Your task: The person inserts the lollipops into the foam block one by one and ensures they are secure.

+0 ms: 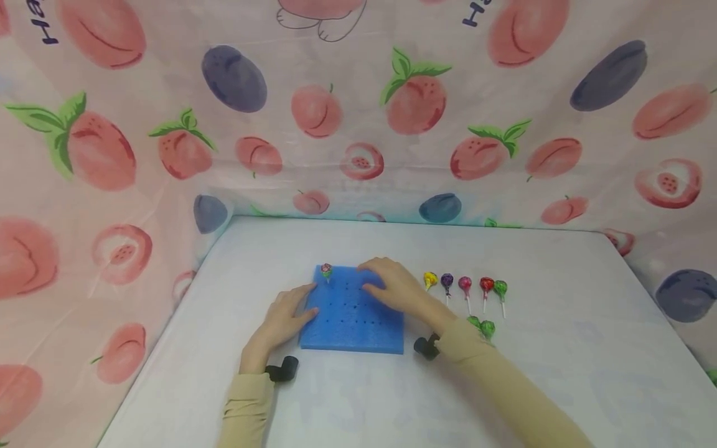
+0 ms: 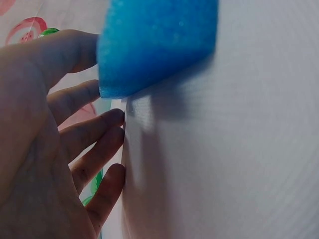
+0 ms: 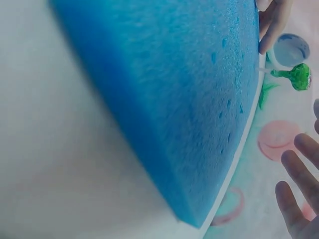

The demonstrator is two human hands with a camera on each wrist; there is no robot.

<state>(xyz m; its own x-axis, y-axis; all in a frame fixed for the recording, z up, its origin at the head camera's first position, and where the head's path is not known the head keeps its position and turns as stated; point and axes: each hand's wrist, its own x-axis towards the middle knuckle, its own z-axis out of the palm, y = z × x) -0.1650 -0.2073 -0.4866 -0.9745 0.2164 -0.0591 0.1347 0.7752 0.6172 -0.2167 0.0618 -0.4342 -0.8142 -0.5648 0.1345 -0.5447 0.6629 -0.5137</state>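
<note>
A blue foam board (image 1: 353,339) dotted with small holes lies flat on the table. One lollipop (image 1: 327,270) stands upright by its stick near the board's far left corner; its wrapper looks green in the right wrist view. My left hand (image 1: 284,318) rests at the board's left edge, thumb toward the top face and the other fingers loosely extended along the side. Over the far right part of the board, my right hand (image 1: 394,286) hovers with fingers spread and nothing in them. The right wrist view shows those fingers (image 3: 299,172) apart from the foam.
Right of the board is a row of loose lollipops: yellow (image 1: 429,279), purple (image 1: 447,280), pink (image 1: 465,284), red (image 1: 487,285) and green (image 1: 501,288). Closer in, green-wrapped lollipops (image 1: 488,328) lie partly behind the right sleeve. A fruit-printed cloth (image 1: 358,124) hangs around the white table (image 1: 358,398).
</note>
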